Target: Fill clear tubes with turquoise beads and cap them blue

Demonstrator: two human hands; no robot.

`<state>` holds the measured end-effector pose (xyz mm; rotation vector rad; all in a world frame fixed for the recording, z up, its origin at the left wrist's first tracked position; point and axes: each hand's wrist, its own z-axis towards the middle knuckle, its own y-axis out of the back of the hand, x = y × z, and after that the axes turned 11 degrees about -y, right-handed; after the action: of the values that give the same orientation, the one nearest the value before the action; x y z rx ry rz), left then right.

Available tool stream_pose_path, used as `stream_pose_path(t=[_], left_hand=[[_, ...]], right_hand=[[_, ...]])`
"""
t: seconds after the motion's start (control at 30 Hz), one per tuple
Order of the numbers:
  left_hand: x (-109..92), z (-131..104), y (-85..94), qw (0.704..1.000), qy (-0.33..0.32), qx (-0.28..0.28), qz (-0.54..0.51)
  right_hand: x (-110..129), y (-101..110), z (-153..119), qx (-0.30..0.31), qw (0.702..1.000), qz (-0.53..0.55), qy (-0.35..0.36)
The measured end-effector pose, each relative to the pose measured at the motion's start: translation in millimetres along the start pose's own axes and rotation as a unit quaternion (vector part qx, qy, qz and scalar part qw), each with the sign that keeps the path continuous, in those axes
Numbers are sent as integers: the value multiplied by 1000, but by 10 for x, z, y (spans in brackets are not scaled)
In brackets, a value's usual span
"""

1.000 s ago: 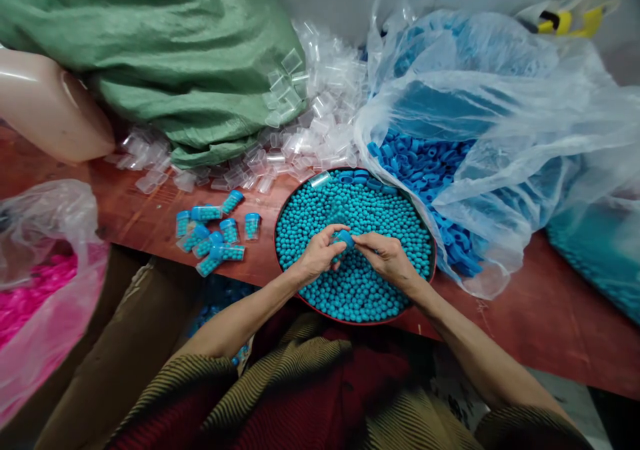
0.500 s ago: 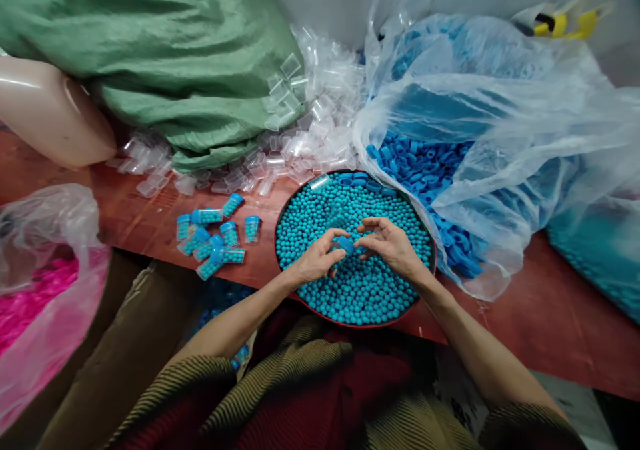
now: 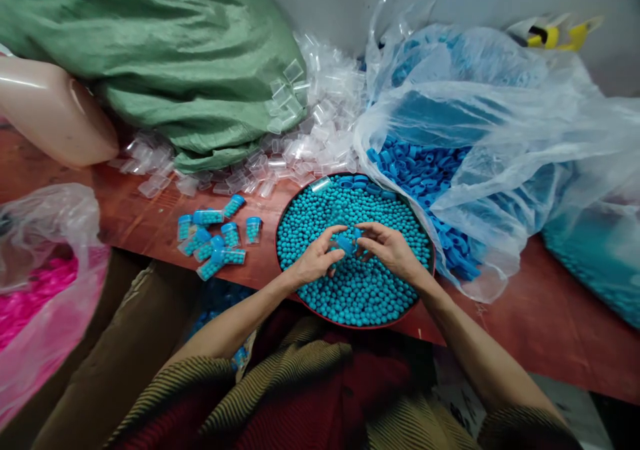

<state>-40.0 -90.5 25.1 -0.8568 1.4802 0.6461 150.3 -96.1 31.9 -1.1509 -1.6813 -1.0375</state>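
Note:
Over a round red-rimmed tray (image 3: 277, 243) of turquoise beads (image 3: 357, 297), both hands work close together. My left hand (image 3: 320, 258) pinches a small clear container (image 3: 344, 244) that shows blue, between thumb and fingers. A small blue piece (image 3: 357, 233), cap-like but too small to be sure, is between the thumb and forefinger of my right hand (image 3: 387, 249), just right of the container. Blue caps (image 3: 360, 182) and one empty clear container (image 3: 320, 184) lie on the beads at the tray's far edge.
Several bead-filled containers with blue lids (image 3: 230, 235) lie left of the tray. Behind are loose clear containers (image 3: 300, 150) and a green sack (image 3: 200, 70). A plastic bag of blue caps (image 3: 425, 170) touches the tray's right side. A bag of pink pieces (image 3: 45, 297) stands lower left.
My right hand's fingers have come nearer the container in my left hand, and a small blue piece now shows between them. My left hand keeps its hold.

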Motion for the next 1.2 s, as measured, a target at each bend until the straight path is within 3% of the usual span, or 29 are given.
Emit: stream_pose_path(t=[0.17, 0.33, 0.47, 0.67, 0.87, 1.0, 1.1, 1.2], left_hand=[[-30, 9, -87, 998, -22, -42, 30], [-73, 5, -105, 994, -48, -79, 51], [-61, -12, -149, 995, -39, -91, 12], [-34, 6, -252, 987, -45, -154, -1], [1, 6, -248, 989, -13, -147, 14], [-11, -38, -83, 986, -36, -98, 130], [-47, -149, 230, 964, -51, -102, 241], [-78, -320, 658, 920, -46, -164, 353]], right_hand=[[14, -170, -113, -40, 954, -266, 133], [-45, -352, -157, -89, 907, -388, 140], [-119, -430, -132, -131, 900, -379, 173], [-251, -507, -93, -193, 884, -368, 213], [-312, -540, -75, -166, 899, -354, 197], [-205, -565, -111, -107, 895, -402, 164], [-92, -434, -47, -70, 875, -454, 150], [-50, -96, 184, -153, 860, -476, 101]])
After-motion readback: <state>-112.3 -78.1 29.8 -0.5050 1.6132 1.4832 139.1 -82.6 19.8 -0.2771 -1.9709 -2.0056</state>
